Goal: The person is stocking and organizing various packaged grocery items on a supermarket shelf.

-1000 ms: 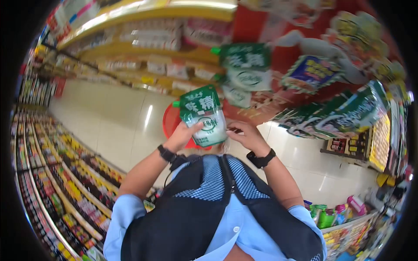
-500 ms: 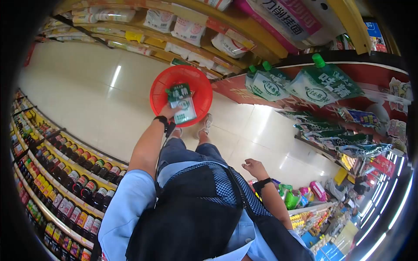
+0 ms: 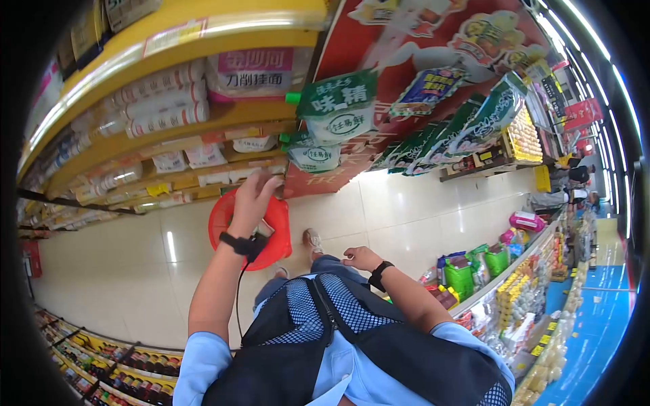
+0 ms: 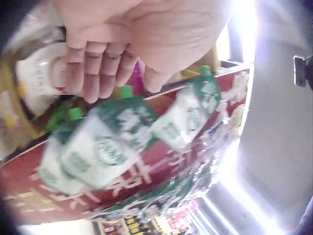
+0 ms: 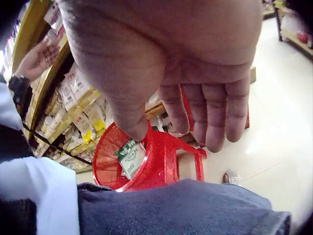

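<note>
My left hand [image 3: 252, 203] is raised above the red basket [image 3: 283, 237], fingers relaxed and holding nothing. In the left wrist view the left hand [image 4: 142, 44] has its fingers extended near hanging green-and-white pouches [image 4: 107, 152]. A green-and-white pouch [image 5: 132, 159] lies inside the basket [image 5: 105, 152] in the right wrist view. Near the waist, my right hand [image 3: 363, 258] hangs empty with loosely bent fingers; the right wrist view shows this hand [image 5: 171, 63] with its palm and loose fingers. More pouches [image 3: 338, 108] hang on the red panel [image 3: 338, 30], ahead of the left hand.
Shelves with white packages [image 3: 169, 111] stand at the upper left. A blue-and-yellow packet [image 3: 428, 91] and several green packets [image 3: 474, 128] hang to the right. Bottles [image 3: 145, 362] line the lower left shelf. Bagged goods [image 3: 460, 274] stand on the right.
The left hand has let go of the pouch in the basket and risen towards the hanging pouches. The right hand, earlier beside that pouch, has moved down to the waist. The view has turned.
</note>
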Available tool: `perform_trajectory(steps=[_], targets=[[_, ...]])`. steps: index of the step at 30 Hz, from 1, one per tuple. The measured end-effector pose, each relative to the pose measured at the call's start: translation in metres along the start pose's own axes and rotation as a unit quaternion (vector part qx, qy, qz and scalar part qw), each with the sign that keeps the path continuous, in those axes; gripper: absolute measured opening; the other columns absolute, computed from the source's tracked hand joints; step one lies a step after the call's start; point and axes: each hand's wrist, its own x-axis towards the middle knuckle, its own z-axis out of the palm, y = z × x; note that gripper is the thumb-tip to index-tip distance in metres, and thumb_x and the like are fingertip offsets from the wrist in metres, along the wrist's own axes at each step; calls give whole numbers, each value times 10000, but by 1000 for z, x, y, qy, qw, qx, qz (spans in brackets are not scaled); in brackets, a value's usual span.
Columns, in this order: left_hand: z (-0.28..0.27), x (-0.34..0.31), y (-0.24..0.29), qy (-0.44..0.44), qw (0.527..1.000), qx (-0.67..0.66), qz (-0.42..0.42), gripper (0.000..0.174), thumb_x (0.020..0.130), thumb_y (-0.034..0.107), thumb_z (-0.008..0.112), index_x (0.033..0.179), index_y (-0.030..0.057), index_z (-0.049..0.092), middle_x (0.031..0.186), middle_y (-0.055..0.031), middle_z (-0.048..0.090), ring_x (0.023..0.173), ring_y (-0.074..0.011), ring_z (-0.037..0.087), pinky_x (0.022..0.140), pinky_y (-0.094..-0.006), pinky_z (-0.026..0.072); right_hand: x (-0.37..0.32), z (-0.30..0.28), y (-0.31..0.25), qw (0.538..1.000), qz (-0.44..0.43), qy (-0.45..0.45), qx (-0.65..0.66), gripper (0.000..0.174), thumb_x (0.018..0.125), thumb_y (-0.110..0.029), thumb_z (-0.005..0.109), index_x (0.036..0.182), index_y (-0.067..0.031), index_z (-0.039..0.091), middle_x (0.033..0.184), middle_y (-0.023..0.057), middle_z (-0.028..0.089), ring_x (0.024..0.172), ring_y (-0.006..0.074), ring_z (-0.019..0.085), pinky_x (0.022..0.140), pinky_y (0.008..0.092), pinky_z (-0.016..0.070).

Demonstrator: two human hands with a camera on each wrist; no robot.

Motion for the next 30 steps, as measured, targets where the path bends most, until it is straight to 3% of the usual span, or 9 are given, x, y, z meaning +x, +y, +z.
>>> perform_trajectory(steps=[5, 8, 11, 13, 19, 23, 25, 26, 30], targets=[[59, 70, 67, 33, 991, 36, 127, 391, 890, 140, 672, 1187, -57, 512, 1143, -126, 619, 1016, -164, 598, 874, -291, 483, 17, -62, -28, 988, -56, 85, 114, 489, 843, -414, 670, 1141, -29, 633, 997, 166, 694, 947, 280, 673, 859, 351, 518], [86, 89, 77, 13, 985, -132, 109, 395, 873, 111, 688, 1187, -51, 511, 1108, -99, 637, 978, -145, 601, 859, -292, 482, 31, -116, -55, 954, -93, 204, 198, 412, 886, -302, 667, 1187, -30, 592, 943, 114, 681, 860, 191, 659, 805, 300, 514], [91, 86, 85, 25, 985, -167, 45, 338, 886, 87, 669, 1182, -17, 542, 1109, -59, 643, 949, -125, 595, 871, -269, 460, 22, -194, -103, 875, -167, 243, 383, 406, 925, -255, 636, 1223, -4, 521, 990, 89, 641, 878, 137, 632, 781, 274, 509], [99, 80, 92, 52, 971, -230, 42, 229, 893, 20, 631, 1121, 10, 615, 1078, -38, 659, 930, -118, 612, 828, -271, 484, 26, -228, -127, 755, -296, 275, 516, 373, 916, -174, 645, 1203, 13, 497, 1079, 95, 623, 913, 160, 630, 788, 282, 519], [104, 41, 128, 72, 930, -344, 107, 294, 896, -22, 594, 1186, 16, 576, 1148, -50, 635, 1030, -143, 593, 927, -302, 458, 7, -282, -156, 702, -319, 90, 631, 510, 916, -110, 624, 1356, -34, 377, 1157, 99, 572, 981, 170, 605, 814, 300, 522], [84, -4, 123, 68, 941, -313, 106, 361, 891, 4, 617, 1238, 23, 518, 1225, -75, 593, 1117, -189, 566, 979, -352, 444, -14, -276, -169, 723, -373, 30, 581, 654, 845, -82, 683, 1420, -45, 373, 1206, 81, 585, 1025, 178, 609, 875, 333, 516], [74, -24, 92, 52, 950, -299, 73, 449, 888, 60, 648, 1296, 25, 465, 1274, -87, 562, 1171, -213, 541, 1003, -383, 434, -5, -260, -160, 822, -315, -51, 472, 572, 835, -122, 710, 1341, -15, 466, 1140, 81, 617, 1009, 170, 619, 862, 318, 520], [72, -36, 71, 35, 936, -351, 13, 475, 885, 66, 656, 1312, 24, 453, 1288, -85, 552, 1187, -210, 528, 1016, -382, 421, -3, -247, -153, 862, -279, -89, 414, 536, 830, -143, 723, 1302, 0, 512, 1107, 81, 634, 1002, 167, 624, 856, 311, 522], [64, -94, -28, -13, 866, -456, -205, 575, 883, 112, 671, 1372, 16, 385, 1351, -94, 499, 1238, -230, 491, 1057, -402, 387, 40, -156, -136, 867, -129, -207, 434, 402, 861, -224, 702, 1152, 32, 594, 982, 92, 668, 855, 161, 666, 744, 274, 536]])
